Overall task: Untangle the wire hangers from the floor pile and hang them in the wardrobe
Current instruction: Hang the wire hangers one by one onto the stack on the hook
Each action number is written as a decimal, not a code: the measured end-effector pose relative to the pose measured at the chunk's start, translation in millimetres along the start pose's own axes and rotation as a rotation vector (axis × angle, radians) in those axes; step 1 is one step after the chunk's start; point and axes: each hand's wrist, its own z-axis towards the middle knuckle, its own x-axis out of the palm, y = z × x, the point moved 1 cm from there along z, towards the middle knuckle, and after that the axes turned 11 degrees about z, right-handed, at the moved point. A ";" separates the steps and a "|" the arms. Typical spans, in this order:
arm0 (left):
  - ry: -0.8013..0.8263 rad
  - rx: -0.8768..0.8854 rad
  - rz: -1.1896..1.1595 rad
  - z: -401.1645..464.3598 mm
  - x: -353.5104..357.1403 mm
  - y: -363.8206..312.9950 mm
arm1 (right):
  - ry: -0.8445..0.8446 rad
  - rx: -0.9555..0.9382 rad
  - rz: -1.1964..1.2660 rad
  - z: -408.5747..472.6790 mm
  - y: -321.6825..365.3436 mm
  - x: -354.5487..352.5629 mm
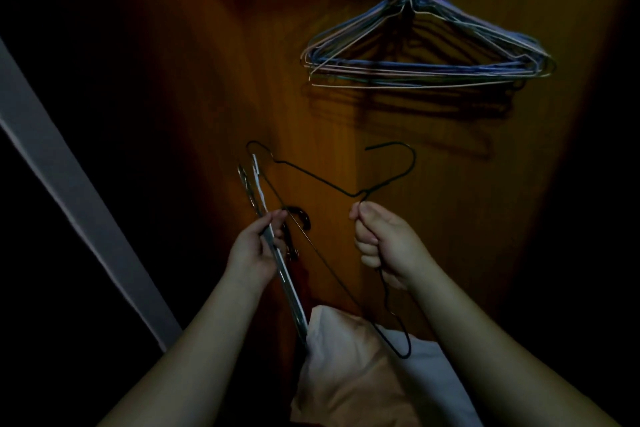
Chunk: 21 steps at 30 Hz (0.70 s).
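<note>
Head: dark hanger (322,180) spans both hands, right hand (384,239) gripping neck

A pale cloth (349,378) lies bunched at the bottom. A grey strip (69,198) slants down the dark left side.

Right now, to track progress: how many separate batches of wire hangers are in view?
3: a bunch already hanging upper right in the wardrobe; one dark hanger held by the right hand; a light-coloured bundle gripped in the left hand. Darkness may hide others.
</note>
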 end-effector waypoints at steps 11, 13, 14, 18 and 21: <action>-0.038 -0.017 -0.073 11.2 2.5 -3.7 | 0.034 0.078 0.031 -17.3 9.1 14.3; -0.048 -0.027 -0.081 12.7 5.8 -2.8 | 0.033 0.094 0.042 -19.3 7.8 15.6; -0.055 -0.031 -0.088 12.7 6.5 -1.8 | 0.032 0.095 0.049 -20.1 8.9 15.6; -0.057 -0.040 -0.100 10.7 5.3 3.5 | 0.012 0.062 0.016 -19.8 25.8 8.7; -0.090 -0.041 -0.110 8.4 2.4 6.1 | -0.004 0.010 -0.139 -12.8 45.8 -0.8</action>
